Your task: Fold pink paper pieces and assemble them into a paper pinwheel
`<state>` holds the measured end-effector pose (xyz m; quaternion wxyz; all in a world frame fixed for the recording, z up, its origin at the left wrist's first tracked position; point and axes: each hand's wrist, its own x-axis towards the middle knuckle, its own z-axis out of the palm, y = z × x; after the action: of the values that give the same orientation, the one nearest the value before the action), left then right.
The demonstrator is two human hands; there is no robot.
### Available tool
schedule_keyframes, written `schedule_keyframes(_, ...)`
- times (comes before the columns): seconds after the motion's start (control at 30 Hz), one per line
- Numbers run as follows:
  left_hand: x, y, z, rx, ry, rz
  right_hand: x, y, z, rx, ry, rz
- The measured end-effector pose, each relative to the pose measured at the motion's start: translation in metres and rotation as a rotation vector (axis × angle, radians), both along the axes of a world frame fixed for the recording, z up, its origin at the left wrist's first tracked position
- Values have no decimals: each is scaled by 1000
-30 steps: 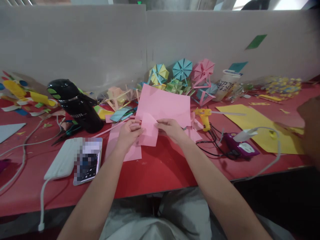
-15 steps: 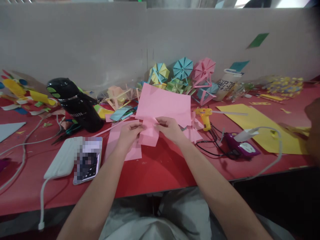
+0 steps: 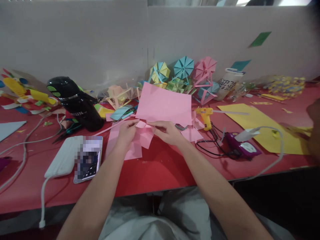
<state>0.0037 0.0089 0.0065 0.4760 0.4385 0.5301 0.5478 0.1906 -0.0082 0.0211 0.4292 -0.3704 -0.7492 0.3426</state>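
Between my two hands is a small piece of folded pink paper (image 3: pixel 145 136), tilted, with its top edge bent over. My left hand (image 3: pixel 127 133) pinches it from the left side. My right hand (image 3: pixel 167 131) has its fingers closed on the upper right of the same piece. Beneath and to the left lies a flat pink sheet (image 3: pixel 133 151) on the red table. Just beyond my hands, a larger pink sheet (image 3: pixel 165 103) leans up against folded paper pieces. Fingertips partly hide the fold.
A yellow glue gun (image 3: pixel 206 117) and a purple plug block (image 3: pixel 241 146) with cables lie right, near yellow paper (image 3: pixel 265 128). Left are a black bottle (image 3: pixel 81 106), a phone (image 3: pixel 88 160) and a white power bank (image 3: pixel 64 156). Paper umbrellas (image 3: pixel 183 67) line the back wall.
The small pink paper has turned and shifted slightly left, with its top edge now folded over. My right hand has moved a little left and its fingers stretch further across the paper.
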Motion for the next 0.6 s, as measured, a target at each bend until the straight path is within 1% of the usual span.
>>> schedule_keyframes(0.07, 0, -2, 2, -11, 13, -40, -1, -2, 2, -38, 46, 6)
schedule_keyframes(0.13, 2, -6, 7, 3, 44, -86, -3, -1, 3, -77, 75, -26)
schedule_keyframes(0.27, 8, -13, 19, 120, 162, -216, -3, 5, 0, -192, 158, -84)
schedule_keyframes(0.33, 10, -16, 23, 165, 219, -270, -2, 7, -2, -298, 197, -41)
schedule_keyframes(0.4, 12, -17, 24, 179, 245, -291, 0, 8, -3, -394, 216, 28)
schedule_keyframes(0.47, 11, -16, 23, 169, 244, -302, 1, 7, -3, -456, 210, 81)
schedule_keyframes(0.6, 9, -14, 20, 86, 194, -345, 2, 4, 1, -511, 183, 72)
